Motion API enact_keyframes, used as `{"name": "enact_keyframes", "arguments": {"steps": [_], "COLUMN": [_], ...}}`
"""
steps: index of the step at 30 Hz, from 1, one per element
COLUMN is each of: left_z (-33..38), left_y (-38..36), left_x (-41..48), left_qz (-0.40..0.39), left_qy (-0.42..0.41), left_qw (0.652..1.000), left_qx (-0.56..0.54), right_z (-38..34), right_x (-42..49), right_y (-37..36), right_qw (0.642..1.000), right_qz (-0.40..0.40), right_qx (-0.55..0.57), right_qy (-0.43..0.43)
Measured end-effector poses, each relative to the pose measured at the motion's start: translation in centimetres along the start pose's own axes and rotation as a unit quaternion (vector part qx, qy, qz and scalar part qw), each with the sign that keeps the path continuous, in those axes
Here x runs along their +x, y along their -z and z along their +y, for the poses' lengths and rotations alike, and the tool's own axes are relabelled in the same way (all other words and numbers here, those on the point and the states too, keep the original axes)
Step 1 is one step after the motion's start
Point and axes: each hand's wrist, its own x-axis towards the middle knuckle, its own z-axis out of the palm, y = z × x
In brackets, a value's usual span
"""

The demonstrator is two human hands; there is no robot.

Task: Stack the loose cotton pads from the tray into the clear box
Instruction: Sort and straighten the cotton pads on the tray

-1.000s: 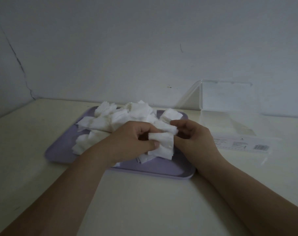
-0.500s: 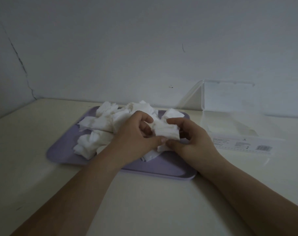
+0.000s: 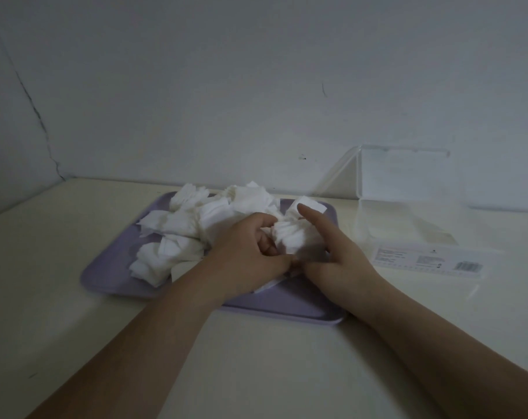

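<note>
A dark crack in the wall [image 3: 36, 116] runs down well to the left of the tray [image 3: 111, 273], a lavender one that lies flat on a pale table [image 3: 60, 297]. On the left and far parts of the tray lies a heap of loose cotton pads [image 3: 181, 237], white and tumbled over one another, some reaching close to the tray's left rim.

Over the middle of the tray the left hand [image 3: 250, 255] has its fingers curled round the left side of a small stack of pads [image 3: 293, 240], with the thumb along the stack's near edge. The stack is held just above the tray's floor, its layered edges facing up.

The right hand [image 3: 338, 261] holds the same stack from the other side: its index finger lies straight along the right face, pointing to the tray's far rim, and its thumb meets the left thumb under the near edge. Its other fingers are hidden behind the pads.

At the tray's far right corner sits one more clump of pads [image 3: 308, 207].

Just to the right of the tray stands the clear box [image 3: 407, 231], its lid [image 3: 404, 176] raised upright against the wall, a printed label [image 3: 429, 261] on its near side. Whether any pads lie in it I cannot tell.
</note>
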Motion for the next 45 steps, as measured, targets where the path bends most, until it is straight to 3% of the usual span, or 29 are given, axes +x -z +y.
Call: {"name": "enact_keyframes", "arguments": {"steps": [4, 9, 13, 18, 22, 24, 27, 31, 37, 45], "left_z": [0.0, 0.6, 0.0, -0.4, 0.2, -0.1, -0.4, -0.3, 0.1, 1.3], "left_y": [-0.5, -0.6, -0.8, -0.6, 0.8, 2.2, 3.5, 3.4, 3.4, 3.8], "left_x": [-0.2, 0.1, 0.4, 0.1, 0.2, 0.4, -0.2, -0.4, -0.7, -0.8], "left_qz": [-0.015, 0.03, 0.042, 0.007, 0.02, 0.05, -0.007, -0.051, -0.06, -0.041], "left_qy": [-0.02, 0.025, 0.008, -0.012, -0.013, -0.004, 0.028, 0.041, 0.039, 0.027], "left_qw": [1.0, 0.998, 0.999, 1.0, 1.0, 0.997, 0.984, 0.968, 0.973, 0.999], "left_qx": [-0.016, -0.055, 0.016, 0.028, 0.01, 0.064, 0.176, 0.241, 0.22, -0.021], "right_z": [-0.4, -0.8, -1.2, -0.6, -0.4, -0.5, -0.3, 0.0, 0.3, 0.3], "right_x": [-0.4, -0.5, -0.7, -0.4, -0.3, -0.3, 0.0, 0.4, 0.6, 0.6], "right_y": [-0.1, 0.0, 0.1, 0.2, 0.2, 0.2, 0.2, 0.2, 0.1, 0.0], "right_qw": [0.993, 0.992, 0.984, 0.999, 0.997, 0.996, 0.995, 0.993, 0.993, 0.993], "right_qz": [-0.045, -0.042, -0.061, 0.007, 0.046, 0.072, 0.096, 0.116, 0.119, 0.119], "right_qx": [-0.077, -0.109, -0.156, -0.026, -0.03, -0.018, -0.007, -0.002, -0.007, -0.01], "right_qy": [0.076, 0.053, 0.061, 0.046, 0.061, 0.048, 0.031, 0.009, 0.005, 0.007]}}
